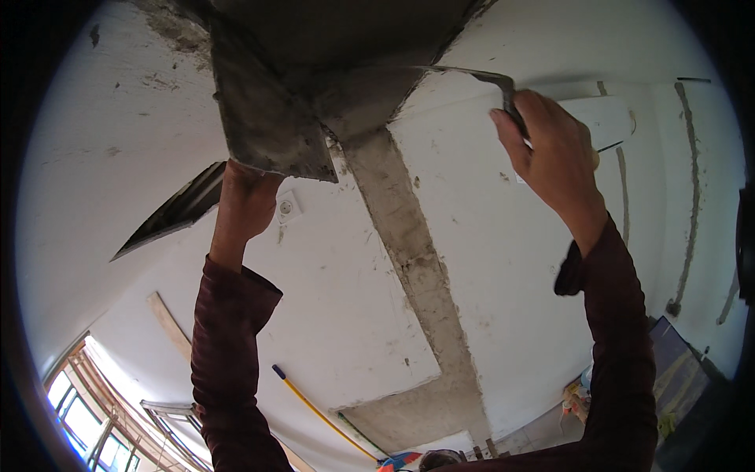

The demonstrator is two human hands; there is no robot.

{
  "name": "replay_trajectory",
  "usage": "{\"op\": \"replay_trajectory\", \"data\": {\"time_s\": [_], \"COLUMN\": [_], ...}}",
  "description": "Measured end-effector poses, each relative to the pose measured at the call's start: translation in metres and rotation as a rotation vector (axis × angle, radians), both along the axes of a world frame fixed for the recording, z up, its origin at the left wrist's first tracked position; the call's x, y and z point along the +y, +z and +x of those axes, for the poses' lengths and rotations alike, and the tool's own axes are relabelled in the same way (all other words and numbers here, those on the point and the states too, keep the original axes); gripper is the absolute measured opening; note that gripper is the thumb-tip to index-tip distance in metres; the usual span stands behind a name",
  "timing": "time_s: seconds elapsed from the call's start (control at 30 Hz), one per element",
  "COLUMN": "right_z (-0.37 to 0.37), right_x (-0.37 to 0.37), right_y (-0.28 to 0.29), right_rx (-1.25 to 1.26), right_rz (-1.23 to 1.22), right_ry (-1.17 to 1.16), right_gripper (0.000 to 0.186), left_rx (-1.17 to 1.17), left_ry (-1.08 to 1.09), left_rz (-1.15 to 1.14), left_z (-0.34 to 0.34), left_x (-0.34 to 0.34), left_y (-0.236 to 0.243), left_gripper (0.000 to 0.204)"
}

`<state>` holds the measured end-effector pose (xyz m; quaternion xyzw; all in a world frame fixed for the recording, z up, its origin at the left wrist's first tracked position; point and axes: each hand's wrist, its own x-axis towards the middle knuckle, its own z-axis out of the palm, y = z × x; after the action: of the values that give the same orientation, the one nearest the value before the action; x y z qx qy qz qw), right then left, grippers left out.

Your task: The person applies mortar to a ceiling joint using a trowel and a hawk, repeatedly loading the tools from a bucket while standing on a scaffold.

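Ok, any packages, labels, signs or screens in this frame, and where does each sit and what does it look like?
None that can be made out as a package, label, sign or screen.
Nearest to one: a small white square wall socket plate with a round centre, on the white wall beside the left hand.
Colourful items at lower right are too small to tell.

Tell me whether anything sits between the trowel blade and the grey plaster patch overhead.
Nothing visible does. The right hand grips the trowel, whose blade lies flat against the grey plaster patch with no gap or object between. The left hand holds the mortar board off to the side, clear of the blade.
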<state>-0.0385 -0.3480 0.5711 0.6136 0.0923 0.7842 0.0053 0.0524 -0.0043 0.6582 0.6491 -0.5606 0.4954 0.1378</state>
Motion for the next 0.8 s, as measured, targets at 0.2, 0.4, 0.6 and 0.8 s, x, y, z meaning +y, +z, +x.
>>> {"op": "replay_trajectory", "data": {"time_s": [0.2, 0.4, 0.6, 0.8], "right_z": [0.052, 0.139, 0.172, 0.178], "right_x": [-0.002, 0.044, 0.078, 0.076], "right_y": [-0.027, -0.004, 0.024, 0.048], "right_rx": [0.305, 0.293, 0.246, 0.073], "right_rz": [0.028, -0.054, -0.057, 0.052], "right_ry": [0.753, 0.952, 0.974, 0.741], "right_gripper": [0.029, 0.032, 0.029, 0.026], "left_rx": [-0.657, -0.686, -0.784, -0.734], "left_ry": [0.329, 0.394, 0.487, 0.463], "left_rz": [0.088, 0.115, 0.081, 0.083], "left_z": [-0.003, 0.004, -0.001, 0.002], "left_x": [0.004, 0.007, 0.007, 0.011], "left_y": [0.008, 0.004, -0.003, -0.004], "left_gripper": [0.027, 0.034, 0.038, 0.04]}}
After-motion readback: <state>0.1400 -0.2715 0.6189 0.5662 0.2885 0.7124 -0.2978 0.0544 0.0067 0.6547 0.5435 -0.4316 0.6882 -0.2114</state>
